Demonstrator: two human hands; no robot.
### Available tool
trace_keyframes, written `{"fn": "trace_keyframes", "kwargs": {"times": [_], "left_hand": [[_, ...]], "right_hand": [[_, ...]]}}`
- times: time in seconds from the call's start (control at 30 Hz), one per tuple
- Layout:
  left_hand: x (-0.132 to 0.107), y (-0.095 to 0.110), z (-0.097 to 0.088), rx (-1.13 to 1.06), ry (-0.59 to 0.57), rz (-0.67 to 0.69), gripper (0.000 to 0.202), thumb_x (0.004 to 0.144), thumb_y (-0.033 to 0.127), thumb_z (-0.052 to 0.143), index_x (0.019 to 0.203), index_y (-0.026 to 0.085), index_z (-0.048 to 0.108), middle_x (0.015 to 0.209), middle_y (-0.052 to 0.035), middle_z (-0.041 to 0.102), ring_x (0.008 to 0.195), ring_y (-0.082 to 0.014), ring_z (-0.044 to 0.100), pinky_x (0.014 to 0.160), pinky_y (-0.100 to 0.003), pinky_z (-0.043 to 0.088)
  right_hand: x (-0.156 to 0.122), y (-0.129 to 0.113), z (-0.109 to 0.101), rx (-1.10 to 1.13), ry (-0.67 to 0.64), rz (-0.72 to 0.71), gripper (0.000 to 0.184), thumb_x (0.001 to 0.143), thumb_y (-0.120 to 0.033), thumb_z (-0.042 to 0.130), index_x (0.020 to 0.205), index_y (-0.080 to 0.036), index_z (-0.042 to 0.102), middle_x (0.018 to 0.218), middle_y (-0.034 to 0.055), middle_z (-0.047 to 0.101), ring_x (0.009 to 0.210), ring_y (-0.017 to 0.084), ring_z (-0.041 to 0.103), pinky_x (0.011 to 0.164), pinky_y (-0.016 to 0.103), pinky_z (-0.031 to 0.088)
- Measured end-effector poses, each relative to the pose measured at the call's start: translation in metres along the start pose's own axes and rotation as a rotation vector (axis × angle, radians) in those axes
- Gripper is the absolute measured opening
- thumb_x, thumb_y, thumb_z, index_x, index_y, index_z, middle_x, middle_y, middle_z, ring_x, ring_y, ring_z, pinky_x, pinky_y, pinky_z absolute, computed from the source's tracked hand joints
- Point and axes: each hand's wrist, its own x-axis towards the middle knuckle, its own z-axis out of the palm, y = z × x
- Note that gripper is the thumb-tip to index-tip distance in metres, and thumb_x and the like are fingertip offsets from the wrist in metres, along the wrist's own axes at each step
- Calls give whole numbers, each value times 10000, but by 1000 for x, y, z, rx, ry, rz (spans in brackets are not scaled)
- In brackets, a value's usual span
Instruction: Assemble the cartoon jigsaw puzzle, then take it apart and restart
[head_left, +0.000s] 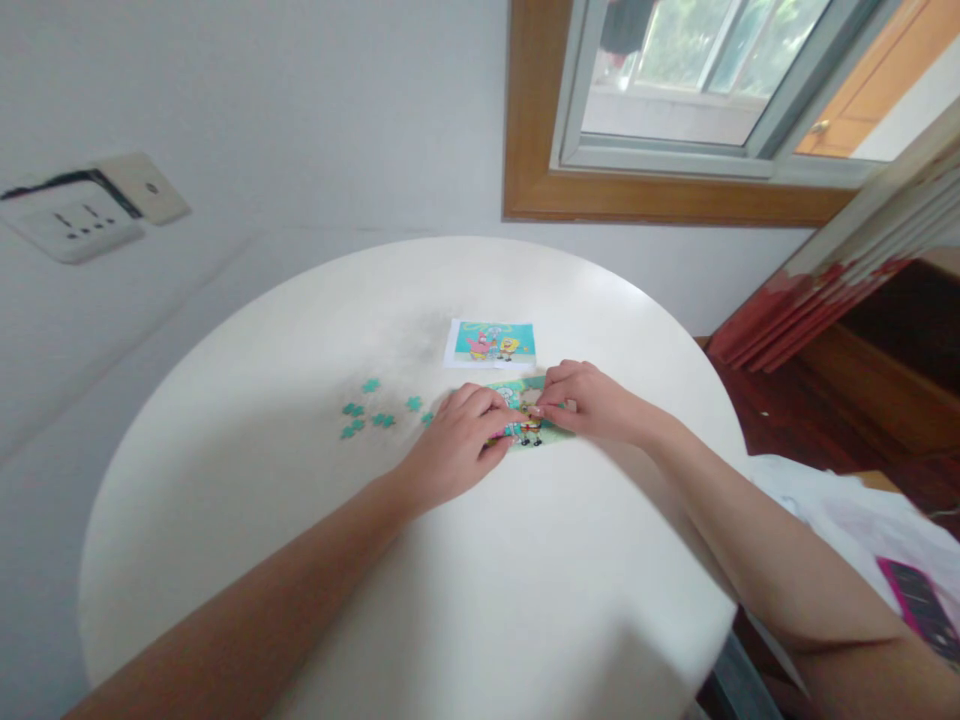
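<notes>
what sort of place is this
Probably a room in a home: a wood-framed window, a curtain beside it, and a round white table with a partly built puzzle.

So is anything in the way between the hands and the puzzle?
Nothing visible: the left hand and right hand are both on the puzzle. The loose pieces lie to its left, the picture card beyond.

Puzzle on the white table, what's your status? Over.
Left hand and right hand at the puzzle, fingers on it. Loose pieces off to its left. Picture card beyond, apart. Hands hide part of the puzzle.
</notes>
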Motion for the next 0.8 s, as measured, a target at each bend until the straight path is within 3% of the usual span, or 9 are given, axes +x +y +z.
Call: {"fn": "trace_keyframes", "kwargs": {"times": [0.6,0.8], "left_hand": [[0,1,-1,27,-14,7,266,895,222,578,1135,288,672,1058,-52,586,1066,-241,484,935,-410,406],[0,2,-2,22,28,34,267,896,188,566,1104,300,690,1056,-45,596,1068,-234,492,934,-399,401]], "right_hand": [[1,-6,-5,10,-64,65,221,898,-206,556,804,-168,752,743,45,623,715,142,542,719,263,392],[0,0,-12,32,46,192,267,914,-231,531,780,-151,748,686,43,604,697,143,519,676,254,383]]}}
